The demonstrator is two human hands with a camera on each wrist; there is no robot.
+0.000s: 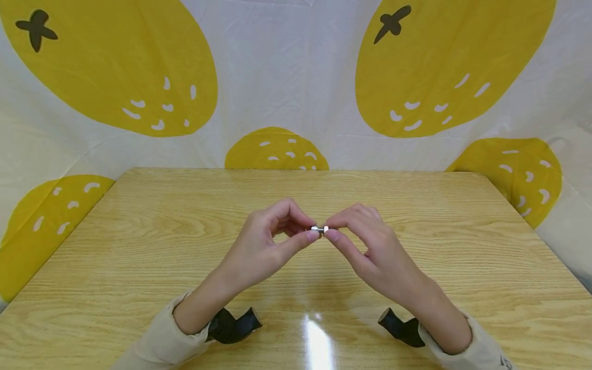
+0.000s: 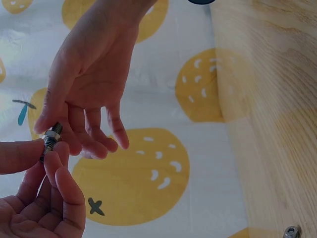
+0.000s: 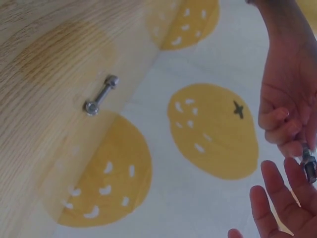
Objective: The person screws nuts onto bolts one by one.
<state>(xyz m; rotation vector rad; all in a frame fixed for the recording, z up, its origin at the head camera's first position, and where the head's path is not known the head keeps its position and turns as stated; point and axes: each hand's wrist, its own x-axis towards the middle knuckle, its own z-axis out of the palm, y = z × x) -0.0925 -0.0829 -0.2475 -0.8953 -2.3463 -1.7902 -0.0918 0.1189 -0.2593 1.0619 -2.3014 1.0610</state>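
Both hands meet around a small metal bolt (image 1: 317, 229) above the table, in the middle of the head view. My left hand (image 1: 265, 244) pinches one end of it between thumb and fingertips. A bright hex nut (image 1: 326, 229) sits on the bolt, with the thumb and forefinger of my right hand (image 1: 376, 249) pinching there. In the left wrist view, a threaded end (image 2: 57, 127) sticks out beyond the nut. The right wrist view catches the bolt (image 3: 309, 167) at its right edge, partly covered by fingers.
A wood-grain table (image 1: 185, 205) spreads beneath the hands. Behind it hangs a white cloth (image 1: 287, 61) with yellow fruit shapes. A short silver rod with thicker ends (image 3: 101, 95) shows in the right wrist view. Black curved mounts (image 1: 236, 327) stick out by both wrists.
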